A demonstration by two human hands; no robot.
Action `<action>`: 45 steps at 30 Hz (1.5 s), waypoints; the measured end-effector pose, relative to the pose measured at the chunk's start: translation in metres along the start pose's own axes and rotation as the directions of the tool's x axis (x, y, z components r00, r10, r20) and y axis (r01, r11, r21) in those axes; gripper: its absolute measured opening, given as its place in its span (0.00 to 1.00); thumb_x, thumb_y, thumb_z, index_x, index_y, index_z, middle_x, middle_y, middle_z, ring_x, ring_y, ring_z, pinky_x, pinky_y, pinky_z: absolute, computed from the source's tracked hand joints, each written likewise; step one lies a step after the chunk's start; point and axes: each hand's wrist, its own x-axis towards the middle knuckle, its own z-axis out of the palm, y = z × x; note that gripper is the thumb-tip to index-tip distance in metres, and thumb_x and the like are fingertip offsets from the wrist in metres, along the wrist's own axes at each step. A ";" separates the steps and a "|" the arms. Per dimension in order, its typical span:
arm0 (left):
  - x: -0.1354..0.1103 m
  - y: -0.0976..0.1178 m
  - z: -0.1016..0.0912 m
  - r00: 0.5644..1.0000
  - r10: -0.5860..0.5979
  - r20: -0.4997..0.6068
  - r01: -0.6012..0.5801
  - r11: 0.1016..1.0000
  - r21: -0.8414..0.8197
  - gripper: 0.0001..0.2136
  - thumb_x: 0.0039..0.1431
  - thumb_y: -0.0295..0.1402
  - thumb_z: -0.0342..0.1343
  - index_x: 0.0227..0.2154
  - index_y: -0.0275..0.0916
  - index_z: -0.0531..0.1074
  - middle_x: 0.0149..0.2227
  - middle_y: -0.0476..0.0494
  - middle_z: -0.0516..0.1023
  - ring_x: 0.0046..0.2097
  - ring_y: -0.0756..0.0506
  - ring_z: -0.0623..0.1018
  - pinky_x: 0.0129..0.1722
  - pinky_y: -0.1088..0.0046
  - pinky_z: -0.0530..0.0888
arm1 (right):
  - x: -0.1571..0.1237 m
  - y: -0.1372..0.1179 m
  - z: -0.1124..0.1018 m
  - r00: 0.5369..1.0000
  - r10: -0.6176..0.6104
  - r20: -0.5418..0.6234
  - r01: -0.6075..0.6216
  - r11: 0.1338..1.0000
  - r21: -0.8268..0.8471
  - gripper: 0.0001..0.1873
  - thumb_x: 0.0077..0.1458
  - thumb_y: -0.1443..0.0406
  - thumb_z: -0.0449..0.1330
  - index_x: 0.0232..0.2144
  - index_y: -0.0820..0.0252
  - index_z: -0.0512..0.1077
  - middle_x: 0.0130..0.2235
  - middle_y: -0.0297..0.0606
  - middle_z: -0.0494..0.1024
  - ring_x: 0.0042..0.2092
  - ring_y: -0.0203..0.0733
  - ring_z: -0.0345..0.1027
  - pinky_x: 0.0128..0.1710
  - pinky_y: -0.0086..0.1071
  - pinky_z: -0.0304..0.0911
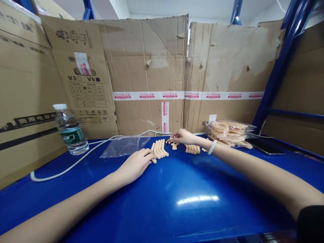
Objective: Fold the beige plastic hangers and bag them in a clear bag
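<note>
My left hand [138, 165] is closed at the left end of a row of curved beige strips [160, 148] with small holes at their ends. One strip [154, 161] pokes out between its thumb and fingers; the rest of that piece is hidden. My right hand [184, 136], with a pale beaded bracelet [212, 147] on the wrist, reaches into a loose cluster of small beige pieces [174, 146]. Its fingertips are pinched together, and what they hold cannot be made out. A second row of curved beige strips [192, 149] lies below the right wrist.
A blue tabletop [162, 202] carries a clear plastic bag [124, 147], a water bottle [70, 130] and a white cable [58, 176] on the left. Bagged beige parts [227, 131] and a dark phone [265, 146] lie at right. Cardboard sheets [149, 74] stand along the back.
</note>
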 end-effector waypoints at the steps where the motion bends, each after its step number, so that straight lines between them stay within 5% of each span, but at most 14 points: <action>1: 0.001 0.001 -0.001 1.000 -0.003 0.006 0.003 1.000 0.000 0.11 0.66 0.29 0.44 0.44 0.39 0.71 0.47 0.40 0.74 0.49 0.40 0.73 0.50 0.59 0.71 | -0.002 -0.002 0.000 0.999 0.013 -0.038 -0.012 1.000 0.028 0.13 0.56 0.61 0.56 0.36 0.66 0.74 0.24 0.36 0.76 0.23 0.34 0.66 0.23 0.27 0.59; 6: 0.001 0.005 -0.003 1.000 0.000 0.024 0.001 0.999 -0.039 0.09 0.66 0.30 0.44 0.37 0.41 0.69 0.40 0.44 0.75 0.44 0.43 0.74 0.45 0.65 0.72 | -0.030 -0.025 -0.004 0.988 0.110 -0.110 -0.077 0.961 0.266 0.13 0.63 0.59 0.49 0.41 0.63 0.65 0.31 0.41 0.78 0.23 0.35 0.70 0.20 0.27 0.63; 10: -0.002 0.015 -0.004 1.000 0.003 -0.024 -0.005 0.995 -0.102 0.10 0.66 0.29 0.42 0.37 0.41 0.69 0.39 0.45 0.75 0.42 0.44 0.75 0.41 0.67 0.72 | -0.069 -0.053 0.008 0.971 0.214 -0.111 -0.093 0.757 0.647 0.13 0.57 0.57 0.59 0.37 0.62 0.68 0.34 0.43 0.79 0.33 0.39 0.75 0.25 0.27 0.68; 15: -0.002 0.041 -0.010 0.994 -0.011 -0.110 -0.033 0.923 -0.384 0.10 0.67 0.30 0.43 0.38 0.40 0.71 0.39 0.45 0.75 0.41 0.46 0.75 0.43 0.69 0.71 | -0.108 -0.076 0.046 0.951 0.276 -0.140 -0.026 0.522 0.853 0.18 0.51 0.56 0.65 0.40 0.61 0.72 0.33 0.40 0.79 0.34 0.38 0.74 0.28 0.28 0.70; 17: -0.002 0.050 -0.011 0.995 -0.019 -0.098 -0.037 0.838 -0.545 0.09 0.65 0.31 0.48 0.35 0.40 0.73 0.40 0.45 0.76 0.43 0.46 0.75 0.46 0.69 0.71 | -0.115 -0.081 0.058 0.962 0.256 -0.099 -0.039 0.486 0.873 0.18 0.50 0.56 0.66 0.39 0.61 0.74 0.32 0.39 0.79 0.34 0.38 0.74 0.28 0.27 0.70; 20: -0.002 0.056 -0.007 0.992 -0.129 0.012 0.086 0.593 -0.800 0.06 0.59 0.32 0.55 0.32 0.38 0.76 0.40 0.44 0.78 0.43 0.44 0.77 0.45 0.68 0.74 | -0.117 -0.084 0.063 0.970 0.230 -0.077 -0.040 0.468 0.883 0.18 0.49 0.56 0.67 0.39 0.61 0.75 0.32 0.39 0.80 0.34 0.38 0.75 0.29 0.27 0.70; 23: -0.001 0.055 -0.003 0.960 -0.257 0.111 0.209 0.397 -0.894 0.05 0.52 0.32 0.61 0.30 0.36 0.76 0.34 0.45 0.79 0.38 0.45 0.79 0.43 0.67 0.75 | -0.117 -0.084 0.062 0.965 0.252 -0.071 -0.051 0.448 0.893 0.18 0.49 0.56 0.67 0.39 0.62 0.76 0.33 0.40 0.80 0.35 0.39 0.75 0.30 0.28 0.71; 28: -0.001 0.052 -0.002 0.934 -0.333 0.130 0.240 0.314 -0.919 0.08 0.49 0.31 0.63 0.28 0.36 0.70 0.30 0.49 0.76 0.35 0.47 0.78 0.40 0.69 0.74 | -0.117 -0.080 0.063 0.958 0.284 -0.029 -0.099 0.426 0.899 0.18 0.51 0.54 0.65 0.37 0.64 0.77 0.34 0.42 0.80 0.34 0.37 0.74 0.30 0.27 0.71; 33: -0.002 0.053 0.000 0.906 -0.386 0.171 0.232 0.117 -0.966 0.20 0.44 0.27 0.67 0.33 0.40 0.59 0.31 0.54 0.70 0.34 0.48 0.79 0.36 0.70 0.74 | -0.116 -0.078 0.063 0.935 0.353 -0.044 -0.105 0.393 0.914 0.19 0.44 0.58 0.71 0.33 0.62 0.69 0.31 0.38 0.79 0.31 0.35 0.74 0.28 0.26 0.70; 38: -0.003 0.053 -0.001 0.876 -0.427 0.226 0.232 -0.040 -0.972 0.40 0.41 0.23 0.69 0.54 0.48 0.51 0.37 0.51 0.72 0.35 0.45 0.80 0.40 0.61 0.76 | -0.115 -0.078 0.060 0.924 0.382 -0.019 -0.133 0.367 0.921 0.26 0.43 0.60 0.72 0.38 0.59 0.62 0.33 0.40 0.81 0.32 0.36 0.75 0.29 0.26 0.71; 40: -0.002 0.053 -0.001 0.880 -0.419 0.222 0.218 -0.060 -0.974 0.48 0.41 0.22 0.69 0.60 0.50 0.45 0.35 0.52 0.72 0.36 0.44 0.79 0.41 0.60 0.76 | -0.114 -0.077 0.060 0.930 0.366 0.009 -0.154 0.369 0.916 0.25 0.43 0.61 0.72 0.40 0.61 0.66 0.34 0.41 0.81 0.33 0.36 0.75 0.30 0.26 0.71; 42: -0.002 0.054 -0.001 0.883 -0.419 0.212 0.223 -0.025 -0.975 0.46 0.40 0.22 0.69 0.60 0.47 0.49 0.32 0.53 0.72 0.36 0.44 0.79 0.41 0.61 0.75 | -0.115 -0.075 0.060 0.944 0.328 0.026 -0.157 0.381 0.911 0.21 0.43 0.61 0.71 0.36 0.63 0.69 0.36 0.41 0.81 0.35 0.36 0.75 0.31 0.25 0.71; 45: -0.003 0.058 -0.002 0.916 -0.353 0.191 0.258 0.152 -0.954 0.19 0.44 0.25 0.67 0.40 0.37 0.70 0.30 0.50 0.73 0.37 0.46 0.78 0.42 0.65 0.74 | -0.115 -0.074 0.061 0.963 0.268 0.026 -0.137 0.403 0.905 0.17 0.44 0.60 0.71 0.30 0.63 0.69 0.36 0.41 0.81 0.36 0.37 0.75 0.31 0.25 0.70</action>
